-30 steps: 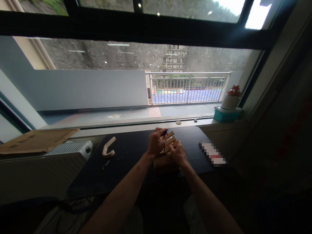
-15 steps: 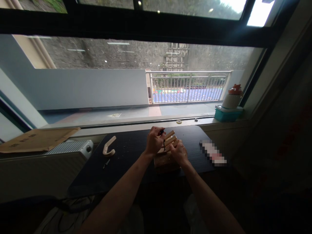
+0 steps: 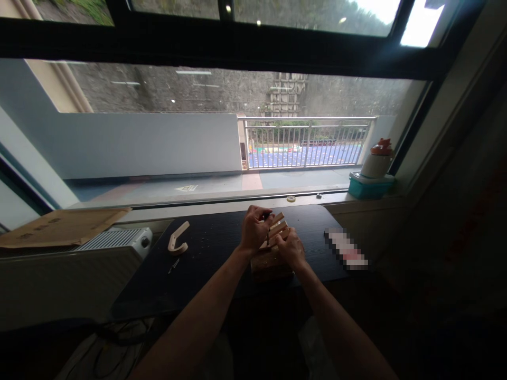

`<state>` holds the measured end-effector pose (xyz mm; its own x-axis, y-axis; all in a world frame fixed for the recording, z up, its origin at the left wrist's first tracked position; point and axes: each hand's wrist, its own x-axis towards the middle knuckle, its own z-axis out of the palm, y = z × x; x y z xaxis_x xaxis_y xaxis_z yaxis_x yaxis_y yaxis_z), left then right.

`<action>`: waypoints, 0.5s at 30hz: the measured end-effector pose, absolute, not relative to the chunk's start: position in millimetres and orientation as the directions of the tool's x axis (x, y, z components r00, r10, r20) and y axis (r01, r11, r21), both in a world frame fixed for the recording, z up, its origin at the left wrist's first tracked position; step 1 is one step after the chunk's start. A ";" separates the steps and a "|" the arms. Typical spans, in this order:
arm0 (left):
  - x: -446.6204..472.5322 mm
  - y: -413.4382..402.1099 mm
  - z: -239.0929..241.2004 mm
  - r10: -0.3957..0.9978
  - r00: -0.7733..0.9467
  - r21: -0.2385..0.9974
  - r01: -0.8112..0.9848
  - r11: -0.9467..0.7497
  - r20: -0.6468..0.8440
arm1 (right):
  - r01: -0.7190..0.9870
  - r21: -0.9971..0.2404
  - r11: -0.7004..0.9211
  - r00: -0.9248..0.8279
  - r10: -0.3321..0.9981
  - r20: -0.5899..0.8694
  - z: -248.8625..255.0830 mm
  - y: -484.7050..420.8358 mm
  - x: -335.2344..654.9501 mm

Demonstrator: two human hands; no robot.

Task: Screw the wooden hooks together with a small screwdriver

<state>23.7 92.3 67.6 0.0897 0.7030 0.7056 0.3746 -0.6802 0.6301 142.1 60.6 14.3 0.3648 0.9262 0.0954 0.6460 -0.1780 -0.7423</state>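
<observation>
My left hand is closed around a small dark tool, with a thin dark shaft pointing down at the wood; its exact kind is hard to make out. Light wooden strips stand at a slant beside it. On their right side, my right hand grips this slatted wooden piece with bent fingers. Under both hands sits a brown wooden block, near the table's front edge. The hands partly hide where shaft and wood meet.
On the dark table lie a pale hooked wooden piece and small thin metal items at left, and a blurred-out flat object at right. A teal box with a bottle stands on the sill; cardboard covers part of a radiator.
My left hand has shifted slightly right and turned a little with the dark tool. My right hand keeps its hold on the wood. The view tilts slightly.
</observation>
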 end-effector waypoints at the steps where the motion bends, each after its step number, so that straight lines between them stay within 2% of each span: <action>1: 24.3 92.6 67.8 0.701 0.084 0.631 0.371 -0.682 0.708 | 0.646 -0.743 -0.177 0.363 0.927 0.095 14.1 60.8 142.2; 15: 19.1 98.0 70.1 0.706 0.156 0.618 0.380 -0.688 0.691 | 0.646 -0.746 -0.162 0.364 0.924 0.115 11.6 61.4 142.4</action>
